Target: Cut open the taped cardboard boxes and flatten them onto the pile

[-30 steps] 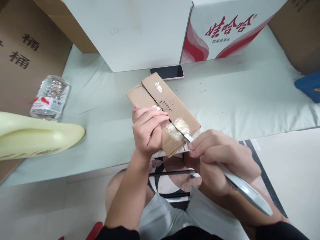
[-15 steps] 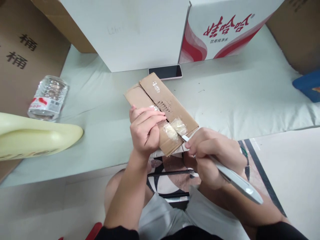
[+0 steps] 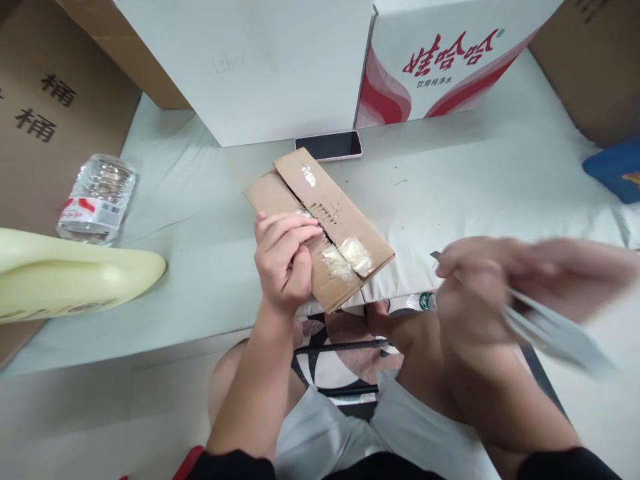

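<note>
A small brown cardboard box (image 3: 345, 213) lies tilted near the front edge of the cloth-covered surface. Clear tape (image 3: 356, 255) sticks to its top on both sides of the slit between the flaps. My left hand (image 3: 285, 263) grips the box's left side, fingers resting across the top beside the slit. Off to the right of the box, my right hand (image 3: 480, 287) is closed round a utility knife (image 3: 555, 330) with a pale handle. Motion smears this hand and the knife; a bit of dark blade shows past the fingers, apart from the box.
A phone (image 3: 329, 145) lies behind the box, against large white cartons (image 3: 295, 73). At left are a clear water bottle (image 3: 97, 200) and a pale yellow jug (image 3: 80, 275). A blue object (image 3: 613, 170) sits at the right edge. The surface's front edge runs above my knees.
My right hand has pulled the knife away from the taped slit, out to the right. My left hand still holds the box, which stays nearly in place.
</note>
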### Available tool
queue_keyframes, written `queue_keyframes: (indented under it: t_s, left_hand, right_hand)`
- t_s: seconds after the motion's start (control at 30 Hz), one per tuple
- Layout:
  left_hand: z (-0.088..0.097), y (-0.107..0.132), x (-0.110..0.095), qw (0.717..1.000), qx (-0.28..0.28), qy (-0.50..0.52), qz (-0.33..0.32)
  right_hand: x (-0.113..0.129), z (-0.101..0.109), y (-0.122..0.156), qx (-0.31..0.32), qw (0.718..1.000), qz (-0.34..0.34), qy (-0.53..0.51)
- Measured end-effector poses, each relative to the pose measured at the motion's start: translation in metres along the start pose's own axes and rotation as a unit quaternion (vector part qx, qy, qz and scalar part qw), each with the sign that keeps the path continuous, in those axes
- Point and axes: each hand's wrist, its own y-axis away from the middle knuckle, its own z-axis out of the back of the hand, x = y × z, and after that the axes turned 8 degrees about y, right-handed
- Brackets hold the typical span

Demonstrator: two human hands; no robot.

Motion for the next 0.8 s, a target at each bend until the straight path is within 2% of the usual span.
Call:
queue_keyframes:
  t_s: [0.07,0.13,0.2,0.27,0.33,0.43,0.57,0.67,0.73,0.8]
  left_hand:
    - [0.0,0.001,0.003,1.0,-0.013,0.005,0.003]
    - [0.0,0.003,0.006,1.0,-0.022,0.021,0.002]
    - [0.001,0.004,0.009,0.999,-0.023,0.034,0.0]
    - [0.001,0.004,0.011,0.999,-0.019,0.03,-0.002]
    - [0.002,0.004,0.011,1.0,-0.014,0.021,-0.002]
    - [0.004,0.004,0.011,1.0,-0.003,0.009,0.0]
    - [0.01,0.005,0.009,1.0,0.009,-0.003,0.027]
    - [0.016,0.003,0.003,0.998,0.043,0.005,0.041]
    - [0.019,0.001,-0.004,0.996,0.078,0.012,0.03]
    - [0.022,0.0,-0.011,0.993,0.12,0.006,0.015]
  right_hand:
    - [-0.026,-0.025,-0.012,-0.094,0.989,-0.004,0.112]
    - [-0.053,-0.047,-0.021,-0.022,0.975,-0.055,0.212]
    - [-0.074,-0.062,-0.025,0.086,0.948,-0.118,0.284]
    - [-0.088,-0.07,-0.026,0.173,0.918,-0.162,0.317]
    - [-0.093,-0.073,-0.025,0.216,0.908,-0.171,0.316]
    - [-0.089,-0.076,-0.025,0.199,0.935,-0.144,0.257]
    - [-0.077,-0.077,-0.017,0.154,0.975,-0.133,0.086]
    - [-0.069,-0.076,-0.008,0.125,0.984,-0.111,-0.059]
    - [-0.064,-0.075,-0.002,0.12,0.982,-0.063,-0.129]
    - [-0.06,-0.073,0.002,0.126,0.981,0.001,-0.15]
